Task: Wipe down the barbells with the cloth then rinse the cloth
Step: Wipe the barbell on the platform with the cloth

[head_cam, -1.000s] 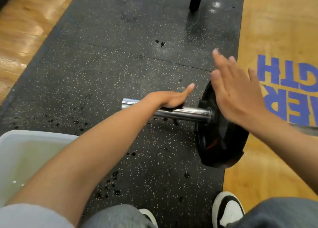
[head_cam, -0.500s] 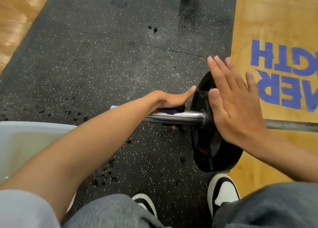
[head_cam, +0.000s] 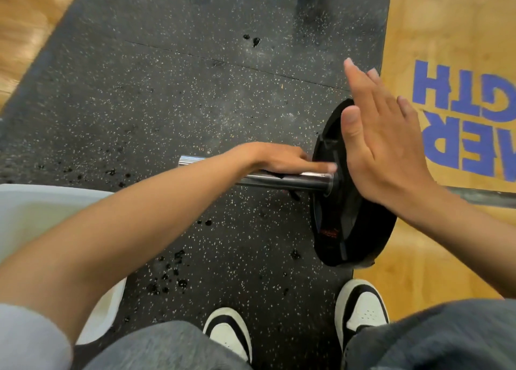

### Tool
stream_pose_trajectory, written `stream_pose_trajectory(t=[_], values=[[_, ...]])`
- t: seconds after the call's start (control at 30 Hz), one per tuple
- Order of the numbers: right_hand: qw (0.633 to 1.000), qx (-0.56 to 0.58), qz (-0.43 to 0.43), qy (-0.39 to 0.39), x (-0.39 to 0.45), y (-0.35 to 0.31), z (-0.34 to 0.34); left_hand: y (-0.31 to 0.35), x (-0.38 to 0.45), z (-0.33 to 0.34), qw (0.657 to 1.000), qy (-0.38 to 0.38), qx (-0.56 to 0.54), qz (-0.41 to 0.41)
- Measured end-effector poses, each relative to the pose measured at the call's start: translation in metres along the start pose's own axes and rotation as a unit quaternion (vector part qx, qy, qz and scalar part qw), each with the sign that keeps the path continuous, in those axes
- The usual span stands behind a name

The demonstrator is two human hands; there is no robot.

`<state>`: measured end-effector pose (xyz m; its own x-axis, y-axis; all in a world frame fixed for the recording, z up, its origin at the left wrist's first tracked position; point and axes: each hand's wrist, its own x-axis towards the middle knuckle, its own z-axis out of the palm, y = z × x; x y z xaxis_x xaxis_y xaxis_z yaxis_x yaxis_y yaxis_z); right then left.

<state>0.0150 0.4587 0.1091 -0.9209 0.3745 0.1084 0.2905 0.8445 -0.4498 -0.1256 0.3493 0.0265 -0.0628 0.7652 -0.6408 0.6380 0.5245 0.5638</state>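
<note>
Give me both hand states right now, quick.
Left hand: on the barbell sleeve, gripping a dark cloth that mostly hides beneath it.
Right hand: open, fingers straight, flat against the black weight plate.

Since a second ago the left hand point(head_cam: 282, 161) has slid along the shiny chrome barbell sleeve point(head_cam: 296, 180) toward the black round weight plate point(head_cam: 351, 224). It sat near the middle of the sleeve then; now its fingers point(head_cam: 326, 167) reach the collar, just beside the plate. The dark cloth point(head_cam: 293, 194) under that hand has travelled with it, and only a small scrap shows below the sleeve. More bare chrome shows at the sleeve's free end. The flat right hand point(head_cam: 382, 143) has shifted slightly, closing against the plate's face half a second ago and now lying a little higher across its upper part.
</note>
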Motion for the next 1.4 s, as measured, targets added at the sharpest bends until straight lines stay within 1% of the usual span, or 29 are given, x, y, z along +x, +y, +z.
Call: stream_pose_trajectory(t=[0.07,0.1,0.17,0.23,0.27,0.33,0.4,0.43,0.5,0.57,0.6,0.7,0.73,0.8,0.87,0.93,0.97,1.03,1.13,1.2,1.3,1.33,1.4], values=[[1.0,0.001,-0.006,-0.017,0.01,0.004,-0.001,-0.018,-0.006,0.001,0.993,0.073,0.086,0.023],[1.0,0.001,-0.005,-0.023,0.016,0.006,-0.001,-0.031,-0.011,0.001,0.983,0.116,0.139,0.027],[0.999,0.01,-0.002,-0.035,0.034,0.009,-0.001,-0.058,-0.023,0.001,0.97,0.161,0.184,0.006],[0.999,0.032,0.005,-0.027,0.052,0.008,-0.002,-0.073,-0.028,-0.004,0.963,0.203,0.175,-0.028],[0.999,0.039,0.009,-0.01,0.058,0.006,-0.004,-0.073,-0.024,-0.008,0.958,0.23,0.165,-0.038],[0.999,0.03,0.01,0.036,0.059,0.002,-0.008,-0.059,-0.001,-0.007,0.938,0.293,0.178,-0.05],[0.999,0.012,0.007,0.044,0.046,0.0,-0.007,-0.028,0.024,0.003,0.913,0.355,0.195,-0.045],[0.999,-0.007,0.005,0.035,0.038,0.0,-0.004,-0.013,0.031,0.006,0.907,0.365,0.207,-0.046],[0.997,-0.069,-0.005,0.028,0.028,0.006,0.005,-0.005,0.033,0.005,0.906,0.36,0.215,-0.052],[0.996,-0.081,-0.007,0.028,0.035,0.012,0.008,-0.028,0.02,-0.002,0.906,0.367,0.202,-0.06],[0.997,-0.066,-0.005,0.028,0.043,0.014,0.008,-0.047,0.011,-0.005,0.899,0.387,0.194,-0.066],[0.998,-0.031,-0.008,0.046,0.064,0.014,0.004,-0.088,-0.018,-0.01,0.848,0.49,0.173,-0.104],[0.998,-0.03,-0.006,0.054,0.067,0.012,0.003,-0.093,-0.017,-0.011,0.839,0.505,0.167,-0.112],[0.996,-0.046,-0.004,0.071,0.063,0.004,0.005,-0.083,0.001,-0.01,0.844,0.497,0.173,-0.106],[0.995,-0.07,-0.001,0.075,0.052,-0.002,0.013,-0.056,0.028,-0.005,0.852,0.47,0.212,-0.091],[0.99,-0.113,-0.01,0.079,0.042,-0.002,0.022,-0.04,0.048,0.0,0.851,0.456,0.252,-0.062],[0.989,-0.126,-0.014,0.082,0.041,0.0,0.024,-0.043,0.049,-0.001,0.849,0.458,0.259,-0.055],[0.991,-0.107,-0.012,0.083,0.053,0.004,0.024,-0.071,0.033,-0.01,0.84,0.478,0.247,-0.064],[0.994,-0.045,-0.031,0.097,0.071,0.004,0.018,-0.113,0.004,-0.022,0.802,0.546,0.207,-0.125],[0.991,-0.019,-0.039,0.123,0.076,0.005,0.011,-0.118,0.004,-0.03,0.795,0.559,0.185,-0.144],[0.988,-0.033,-0.037,0.148,0.064,0.004,0.014,-0.092,0.028,-0.026,0.808,0.546,0.194,-0.106],[0.988,-0.053,-0.031,0.145,0.058,0.004,0.019,-0.08,0.039,-0.022,0.812,0.537,0.214,-0.081],[0.983,-0.115,-0.037,0.135,0.049,0.006,0.029,-0.066,0.054,-0.015,0.805,0.538,0.248,-0.032]])
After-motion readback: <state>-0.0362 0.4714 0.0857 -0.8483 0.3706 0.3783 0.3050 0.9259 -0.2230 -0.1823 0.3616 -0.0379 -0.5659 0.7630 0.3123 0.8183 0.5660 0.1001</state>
